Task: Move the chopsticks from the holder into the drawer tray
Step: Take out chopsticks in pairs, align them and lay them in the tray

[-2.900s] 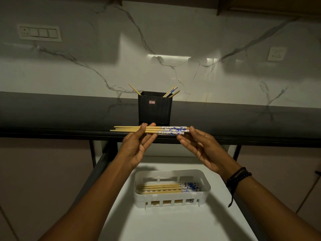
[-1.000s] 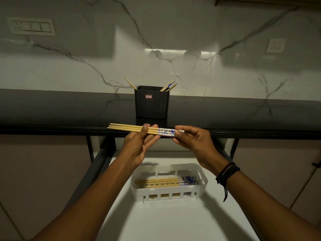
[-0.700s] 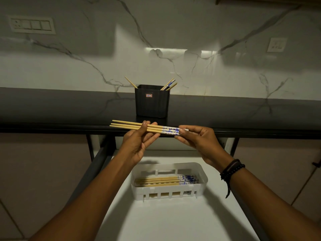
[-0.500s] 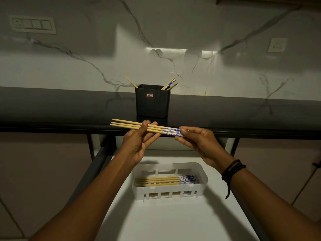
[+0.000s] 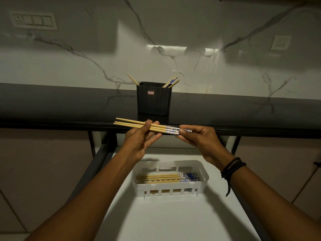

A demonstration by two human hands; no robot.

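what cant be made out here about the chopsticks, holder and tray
Head view:
Chopsticks left in the black holder: its wall hides all but a few tips.
Count of held chopsticks: left hand and right hand cover parts.
Red label on the holder: too small to read.
White tray bottom: top chopsticks hide it.

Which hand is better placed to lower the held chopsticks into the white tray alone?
Left, probably. The left hand holds the chopstick bundle near its middle, so it should stay balanced; the right hand only pinches the patterned end. The white tray lies below both.
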